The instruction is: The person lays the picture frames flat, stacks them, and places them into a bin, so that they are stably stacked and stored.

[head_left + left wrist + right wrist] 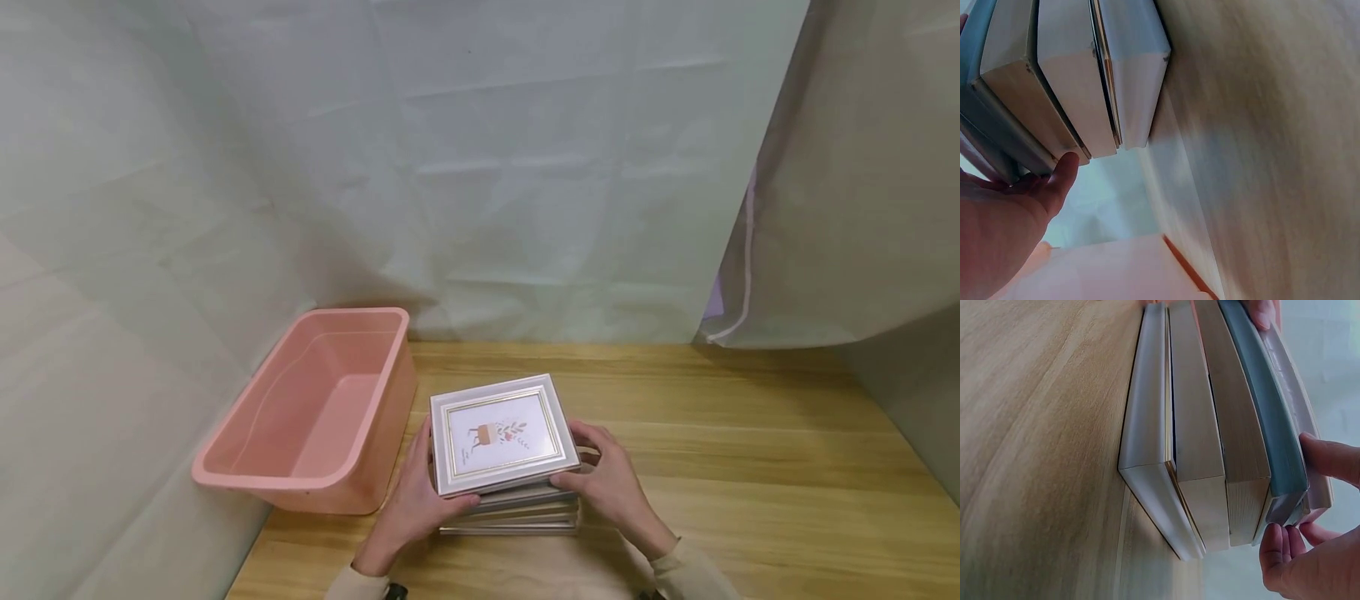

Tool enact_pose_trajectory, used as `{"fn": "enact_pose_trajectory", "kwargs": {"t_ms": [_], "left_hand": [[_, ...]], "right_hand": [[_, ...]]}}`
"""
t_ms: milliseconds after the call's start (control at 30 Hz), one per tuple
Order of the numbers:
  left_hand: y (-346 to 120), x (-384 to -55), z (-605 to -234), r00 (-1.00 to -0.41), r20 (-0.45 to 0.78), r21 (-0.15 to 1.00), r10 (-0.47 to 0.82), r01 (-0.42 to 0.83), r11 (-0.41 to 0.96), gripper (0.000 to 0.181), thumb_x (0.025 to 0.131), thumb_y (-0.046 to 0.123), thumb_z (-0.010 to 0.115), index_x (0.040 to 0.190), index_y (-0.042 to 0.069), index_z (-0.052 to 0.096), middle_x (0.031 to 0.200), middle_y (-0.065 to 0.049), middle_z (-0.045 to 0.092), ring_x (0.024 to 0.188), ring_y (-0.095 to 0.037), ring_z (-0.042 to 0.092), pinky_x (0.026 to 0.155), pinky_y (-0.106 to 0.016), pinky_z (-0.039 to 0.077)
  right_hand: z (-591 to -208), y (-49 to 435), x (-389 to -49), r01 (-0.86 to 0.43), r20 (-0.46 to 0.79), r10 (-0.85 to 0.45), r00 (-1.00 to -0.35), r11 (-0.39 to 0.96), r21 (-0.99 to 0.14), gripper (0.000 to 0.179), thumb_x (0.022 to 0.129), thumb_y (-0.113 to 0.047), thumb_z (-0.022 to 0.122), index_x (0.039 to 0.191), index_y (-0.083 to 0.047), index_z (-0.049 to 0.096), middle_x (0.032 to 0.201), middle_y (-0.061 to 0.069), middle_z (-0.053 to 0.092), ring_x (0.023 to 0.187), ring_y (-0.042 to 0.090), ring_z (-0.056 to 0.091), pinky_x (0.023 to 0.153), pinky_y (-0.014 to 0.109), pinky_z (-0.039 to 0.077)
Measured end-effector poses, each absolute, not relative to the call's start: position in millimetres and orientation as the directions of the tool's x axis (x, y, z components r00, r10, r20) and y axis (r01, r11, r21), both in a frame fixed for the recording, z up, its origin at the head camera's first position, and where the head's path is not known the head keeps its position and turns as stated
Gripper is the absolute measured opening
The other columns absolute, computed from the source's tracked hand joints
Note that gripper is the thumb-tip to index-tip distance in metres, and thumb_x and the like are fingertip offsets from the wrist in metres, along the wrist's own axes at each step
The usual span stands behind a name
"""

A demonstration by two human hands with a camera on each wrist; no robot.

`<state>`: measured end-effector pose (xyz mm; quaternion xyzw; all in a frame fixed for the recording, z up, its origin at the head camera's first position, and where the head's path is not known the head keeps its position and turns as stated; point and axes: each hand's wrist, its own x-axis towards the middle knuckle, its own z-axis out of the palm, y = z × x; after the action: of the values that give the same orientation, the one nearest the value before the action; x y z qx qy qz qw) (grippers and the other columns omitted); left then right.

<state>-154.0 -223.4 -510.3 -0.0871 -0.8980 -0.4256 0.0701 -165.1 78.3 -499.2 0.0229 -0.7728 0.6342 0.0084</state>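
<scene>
A white picture frame (504, 482) with a thin gold inner line and a plant print lies on top of a stack of several frames (517, 518), turned slightly askew to those below. My left hand (416, 500) holds its left side, thumb along the near edge. At the right side my right hand (611, 483) grips it, thumb at the near corner. In the right wrist view, a blue-grey frame (1266, 400) lies just under the top one, with wood-toned and white frames beneath. The fingertips of the right hand (1316, 569) reach the side of these upper two.
A pink plastic basin (300, 482) stands left of the stack, close beside my left hand. The wooden tabletop (750, 467) extends to the right. Pale cloth (510, 208) hangs behind and at the left, with a darker drape (862, 208) at the right.
</scene>
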Motion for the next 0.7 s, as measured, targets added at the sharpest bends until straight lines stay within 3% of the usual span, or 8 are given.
{"fn": "enact_pose_trajectory", "kwargs": {"t_ms": [233, 567, 700], "left_hand": [[-223.2, -152.7, -508.1, -0.975, 0.187, 0.741, 0.117, 0.218, 0.635, 0.153, 0.061, 0.045, 0.105, 0.175, 0.003, 0.011, 0.179, -0.027, 0.026, 0.164, -0.047, 0.030, 0.131, -0.066, 0.028], [-221.2, -149.5, -508.6, -0.976, 0.178, 0.730, 0.123, 0.215, 0.648, 0.152, 0.062, 0.044, 0.106, 0.175, 0.006, 0.011, 0.174, -0.021, 0.041, 0.156, -0.039, 0.046, 0.126, -0.064, 0.040], [-221.2, -149.1, -509.1, -0.976, 0.177, 0.728, 0.130, 0.219, 0.650, 0.152, 0.063, 0.045, 0.105, 0.175, 0.005, 0.011, 0.174, -0.021, 0.040, 0.157, -0.038, 0.045, 0.127, -0.063, 0.040]], "right_hand": [[-497.6, 79.9, -165.6, -0.051, 0.045, -0.039, -0.998, 0.185, -0.981, 0.082, 0.069, 0.008, 0.095, 0.145, 0.008, 0.063, 0.140, 0.025, 0.065, 0.130, 0.039, 0.067, 0.107, 0.040, 0.062], [-498.0, 80.7, -160.7, -0.045, 0.037, -0.043, -0.998, 0.202, -0.978, 0.083, 0.068, 0.007, 0.095, 0.145, 0.006, 0.064, 0.140, 0.024, 0.065, 0.130, 0.038, 0.067, 0.110, 0.045, 0.061], [-498.3, 81.2, -159.1, -0.049, 0.040, -0.048, -0.998, 0.207, -0.977, 0.084, 0.068, 0.006, 0.095, 0.146, 0.006, 0.063, 0.140, 0.024, 0.064, 0.130, 0.038, 0.066, 0.112, 0.047, 0.060]]}}
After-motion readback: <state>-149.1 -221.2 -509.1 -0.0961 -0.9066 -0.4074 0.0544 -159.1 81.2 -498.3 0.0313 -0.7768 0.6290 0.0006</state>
